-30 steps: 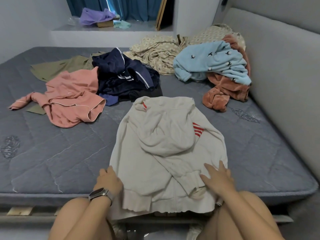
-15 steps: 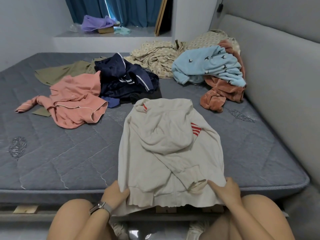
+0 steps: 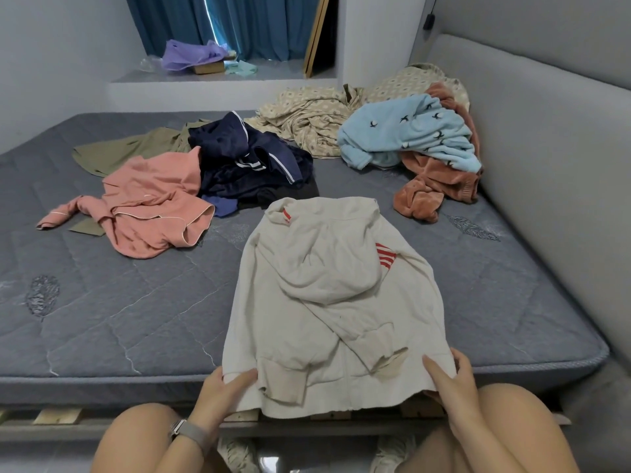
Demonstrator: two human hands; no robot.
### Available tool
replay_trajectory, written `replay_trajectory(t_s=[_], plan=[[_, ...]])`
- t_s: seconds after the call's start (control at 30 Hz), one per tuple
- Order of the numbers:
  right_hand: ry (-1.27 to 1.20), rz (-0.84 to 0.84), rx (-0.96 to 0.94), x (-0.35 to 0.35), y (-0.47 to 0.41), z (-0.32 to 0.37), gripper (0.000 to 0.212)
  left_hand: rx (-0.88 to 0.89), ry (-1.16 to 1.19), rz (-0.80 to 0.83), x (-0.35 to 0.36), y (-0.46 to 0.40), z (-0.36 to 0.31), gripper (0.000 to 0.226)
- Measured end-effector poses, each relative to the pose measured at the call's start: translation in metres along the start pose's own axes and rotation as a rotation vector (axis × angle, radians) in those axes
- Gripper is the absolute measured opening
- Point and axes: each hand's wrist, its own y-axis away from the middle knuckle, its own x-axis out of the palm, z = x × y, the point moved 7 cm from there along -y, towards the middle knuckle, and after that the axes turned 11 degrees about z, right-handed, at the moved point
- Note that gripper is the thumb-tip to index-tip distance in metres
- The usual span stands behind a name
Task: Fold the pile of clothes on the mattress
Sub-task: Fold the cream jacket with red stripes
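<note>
A cream hooded sweatshirt (image 3: 334, 302) with red stripes lies on the grey mattress (image 3: 102, 319), its hem hanging over the front edge. My left hand (image 3: 222, 392) grips the hem's left corner, thumb on top. My right hand (image 3: 450, 384) grips the right corner, thumb over the cloth. Further back lie unfolded clothes: a pink top (image 3: 153, 203), a navy garment (image 3: 252, 165), an olive piece (image 3: 136, 151), a beige patterned piece (image 3: 307, 121), a light blue fleece (image 3: 409, 134) and a rust fleece (image 3: 433, 186).
A padded grey headboard (image 3: 546, 165) runs along the right side. Behind the mattress a white ledge (image 3: 218, 83) carries a purple cloth and a box under blue curtains. My knees and shoes show below the mattress edge.
Both hands slid from on top of the sweatshirt down to its hem corners and took hold of them. The view tilted down a little.
</note>
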Motion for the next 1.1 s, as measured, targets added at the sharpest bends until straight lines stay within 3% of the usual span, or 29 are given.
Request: replay_trajectory(t_s=[0.1, 0.2, 0.3, 0.47, 0.6, 0.7, 0.8, 0.93, 1.03, 1.1], plan=[[-0.119, 0.021, -0.012, 0.01, 0.002, 0.004, 0.045, 0.045, 0.086, 0.071, 0.013, 0.003, -0.004, 0.059], [-0.285, 0.051, -0.028, 0.017, 0.003, 0.02, 0.041, 0.086, 0.286, 0.105, 0.018, 0.0, -0.008, 0.04], [-0.398, 0.078, -0.069, 0.019, 0.005, 0.038, 0.032, 0.122, 0.411, 0.122, 0.017, 0.0, -0.017, 0.039], [-0.495, 0.103, -0.068, 0.032, 0.008, 0.043, 0.036, 0.138, 0.437, 0.162, 0.027, 0.001, -0.023, 0.04], [-0.555, 0.241, 0.012, 0.056, 0.005, 0.039, 0.034, 0.1, 0.507, 0.138, 0.033, -0.002, -0.021, 0.033], [-0.443, 0.33, 0.012, 0.071, 0.0, 0.043, 0.043, 0.041, 0.602, 0.148, 0.036, -0.008, -0.023, 0.046], [-0.403, 0.354, -0.028, 0.084, -0.007, 0.05, 0.048, 0.035, 0.641, 0.181, 0.043, -0.014, -0.033, 0.04], [-0.204, 0.063, -0.156, 0.061, -0.023, 0.066, 0.046, 0.038, 0.639, 0.189, 0.039, -0.024, -0.052, 0.036], [0.049, -0.194, -0.261, 0.02, -0.026, 0.085, 0.05, 0.006, 0.471, 0.121, 0.016, -0.032, -0.057, 0.034], [0.263, -0.141, -0.259, 0.005, -0.034, 0.087, 0.047, -0.011, 0.189, -0.003, -0.007, -0.038, -0.054, 0.02]])
